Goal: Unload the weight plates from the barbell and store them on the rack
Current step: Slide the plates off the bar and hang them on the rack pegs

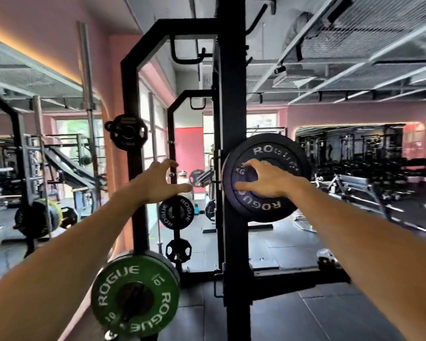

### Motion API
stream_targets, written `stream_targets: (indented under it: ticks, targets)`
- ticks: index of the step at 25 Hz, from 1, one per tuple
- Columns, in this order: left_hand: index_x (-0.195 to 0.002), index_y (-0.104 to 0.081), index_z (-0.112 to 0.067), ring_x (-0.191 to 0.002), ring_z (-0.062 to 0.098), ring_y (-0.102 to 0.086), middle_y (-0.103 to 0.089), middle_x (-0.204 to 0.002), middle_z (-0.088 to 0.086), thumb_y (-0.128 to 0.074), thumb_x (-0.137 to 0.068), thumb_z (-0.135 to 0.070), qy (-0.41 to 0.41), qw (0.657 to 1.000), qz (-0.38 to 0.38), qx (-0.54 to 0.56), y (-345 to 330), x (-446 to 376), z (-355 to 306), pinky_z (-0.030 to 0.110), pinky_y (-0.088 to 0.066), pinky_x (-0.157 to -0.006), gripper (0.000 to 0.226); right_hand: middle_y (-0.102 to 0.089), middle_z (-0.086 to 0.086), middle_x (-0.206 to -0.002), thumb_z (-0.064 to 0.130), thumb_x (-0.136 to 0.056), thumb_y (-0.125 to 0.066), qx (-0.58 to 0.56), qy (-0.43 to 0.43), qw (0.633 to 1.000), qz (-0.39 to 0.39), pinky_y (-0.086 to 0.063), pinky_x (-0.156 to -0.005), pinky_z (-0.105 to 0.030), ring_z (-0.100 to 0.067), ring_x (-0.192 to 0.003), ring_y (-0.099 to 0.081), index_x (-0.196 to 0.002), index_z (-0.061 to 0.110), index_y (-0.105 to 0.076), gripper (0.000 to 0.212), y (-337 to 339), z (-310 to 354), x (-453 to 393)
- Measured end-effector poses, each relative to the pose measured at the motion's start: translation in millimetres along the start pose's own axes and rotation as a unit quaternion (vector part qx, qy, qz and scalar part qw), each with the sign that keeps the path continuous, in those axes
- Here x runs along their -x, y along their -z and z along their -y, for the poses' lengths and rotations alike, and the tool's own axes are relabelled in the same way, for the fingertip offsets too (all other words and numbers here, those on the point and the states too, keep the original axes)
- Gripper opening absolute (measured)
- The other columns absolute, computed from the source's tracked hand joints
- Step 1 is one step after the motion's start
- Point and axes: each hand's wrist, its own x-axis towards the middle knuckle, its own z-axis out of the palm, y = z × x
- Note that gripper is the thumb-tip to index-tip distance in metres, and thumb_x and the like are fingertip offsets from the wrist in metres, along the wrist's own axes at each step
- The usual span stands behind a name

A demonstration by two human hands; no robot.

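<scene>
The black rubber Rogue bumper plate (263,178) hangs on a storage peg at the right side of the black steel rack upright (234,143), and the right hand (266,179) lies spread flat over its hub, probably seating it home. The left hand (164,183) hovers wide open, holding nothing, beside the upright. Lower left, a matte green rubber ten-kilo plate (135,295) sits on what seems another peg.

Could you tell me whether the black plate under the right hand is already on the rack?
On. The black plate hangs upright beside the rack post, with the right hand spread flat against its face.
</scene>
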Motion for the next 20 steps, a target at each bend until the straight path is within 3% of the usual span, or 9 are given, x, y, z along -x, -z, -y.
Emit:
stream_targets:
  ticks: [8, 13, 17, 20]
  targets:
    - [-0.14, -0.036, -0.03, -0.117, 0.031, -0.051, -0.039, -0.139, 0.011, -0.069, -0.07, -0.068, -0.02, 0.999, 0.006, 0.033, -82.6, -56.8, -127.3, 0.042, -0.042, -0.101, 0.086, -0.039, -0.005, -0.146, 0.071, -0.067, -0.063, -0.012, -0.059, 0.998, -0.018, -0.039, -0.106, -0.045, -0.027, -0.127, -0.048, -0.142, 0.03, -0.032, 0.091, 55.7, -153.3, 19.1]
    - [-0.141, -0.037, -0.027, -0.125, 0.029, -0.047, -0.041, -0.14, 0.01, -0.072, -0.07, -0.064, -0.014, 0.999, -0.016, 0.042, -130.1, -107.3, -191.4, 0.038, -0.037, -0.101, 0.087, -0.031, -0.004, -0.152, 0.067, -0.073, -0.063, 0.0, -0.06, 0.998, -0.021, -0.036, -0.108, -0.044, -0.027, -0.133, -0.041, -0.146, 0.029, -0.028, 0.089, 90.7, -254.9, 2.2]
    - [-0.141, -0.036, -0.028, -0.118, 0.029, -0.051, -0.043, -0.135, 0.01, -0.071, -0.066, -0.07, 0.02, 0.999, -0.038, 0.019, -148.6, -137.9, -201.9, 0.043, -0.042, -0.1, 0.093, -0.026, -0.005, -0.155, 0.066, -0.069, -0.069, -0.025, -0.058, 0.998, -0.014, -0.033, -0.11, -0.045, -0.028, -0.137, -0.036, -0.146, 0.028, -0.026, 0.096, 96.3, -302.6, -28.5]
    - [-0.14, -0.036, -0.027, -0.124, 0.028, -0.048, -0.041, -0.14, 0.009, -0.072, -0.063, -0.071, 0.038, 0.997, -0.057, 0.019, -162.6, -162.2, -191.9, 0.04, -0.041, -0.099, 0.097, -0.027, -0.005, -0.155, 0.067, -0.064, -0.073, -0.044, -0.056, 0.997, -0.014, -0.033, -0.11, -0.042, -0.027, -0.137, -0.035, -0.147, 0.025, -0.026, 0.105, 89.2, -325.5, -64.2]
